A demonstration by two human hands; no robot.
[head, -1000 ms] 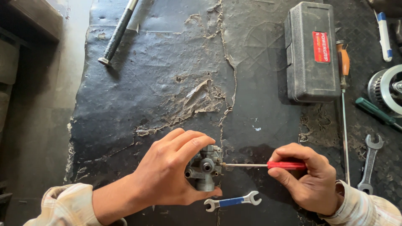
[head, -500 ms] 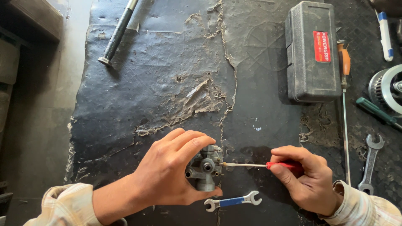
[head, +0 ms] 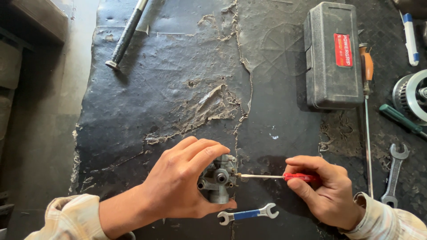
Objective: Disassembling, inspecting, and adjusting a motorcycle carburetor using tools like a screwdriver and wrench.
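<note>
A worn black mat (head: 169, 89) covers the table. Low centre, your left hand (head: 182, 186) clamps the grey carburetor (head: 219, 178); your right hand (head: 327, 193), shifted further up the handle, grasps the red screwdriver (head: 275, 177), tip seated at its side.

Worn black rubber-matted surface (head: 178, 89), cracked and peeling through the middle. On it: grey hard plastic tool case (head: 331, 53) at upper right, long orange-handled screwdriver (head: 367, 111) just beside it, green-handled screwdriver (head: 400, 121), plain steel open-end spanner (head: 393, 175), blue-handled double-ended spanner (head: 247, 214) at the near edge, dark metal rod (head: 126, 33) at upper left, ribbed round metal part (head: 411, 94) at the right edge.
</note>
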